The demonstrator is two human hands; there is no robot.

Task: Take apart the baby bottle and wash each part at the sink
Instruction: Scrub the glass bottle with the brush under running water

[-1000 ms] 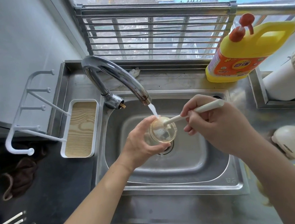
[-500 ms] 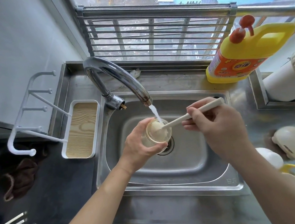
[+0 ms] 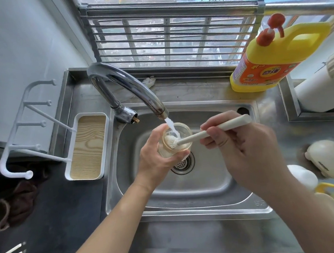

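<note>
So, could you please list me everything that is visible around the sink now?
sink: one, steel, centre
tap: one, chrome, behind the sink, running
bottle: one, clear, over the sink under the water
brush: one, cream, head inside the bottle
detergent jug: one, yellow with red pump, back right ledge
tray rack: one, white and wood-look, left of sink
cloth: one, brown, far left counter
stand: one, cream, right counter
left grip: one, bare, holds the bottle
right grip: one, bare, holds the brush handle

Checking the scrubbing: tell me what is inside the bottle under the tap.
Inside the clear bottle body sit the white bottle brush bristles, and a water stream from the tap runs in. The left hand covers the lower wall, so the bottom cannot be seen.
</note>
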